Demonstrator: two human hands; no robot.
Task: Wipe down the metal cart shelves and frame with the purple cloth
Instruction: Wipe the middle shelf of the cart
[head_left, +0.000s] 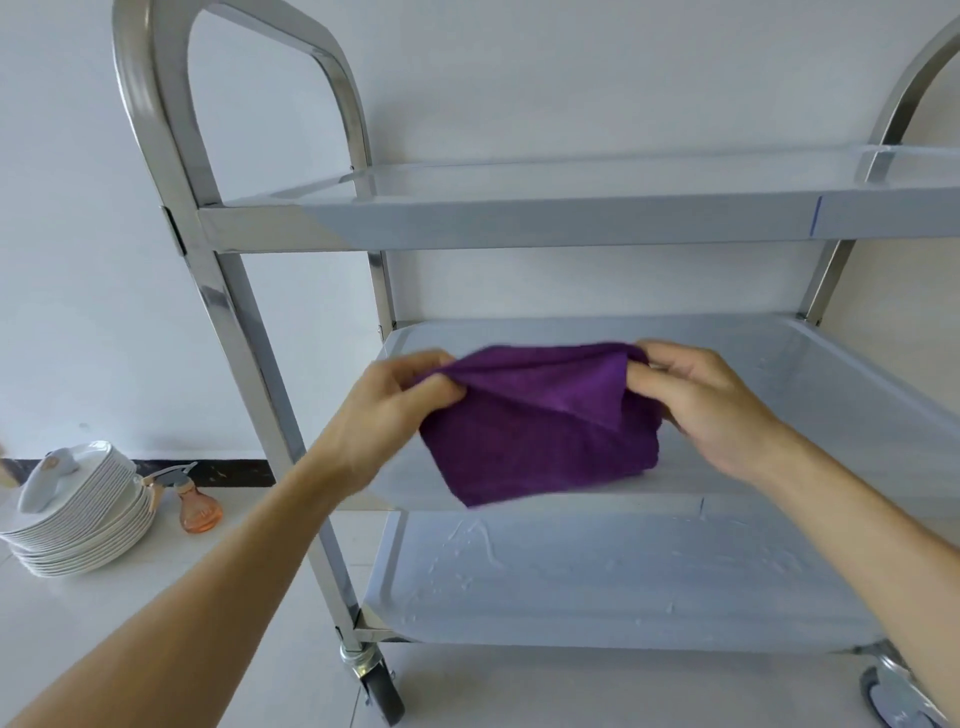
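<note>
Purple terry cloth (540, 431), folded, held up over the middle shelf (810, 395) of the three-tier shiny steel cart (208, 291). Pinched at its upper corners (one apiece) by left hand (395, 410) and right hand (711, 400).

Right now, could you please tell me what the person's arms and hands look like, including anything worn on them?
Both forearms are bare, with no sleeves in view. The left hand and right hand wear no gloves, and I see no rings, watch or bracelet on either wrist. No markings show.
</note>
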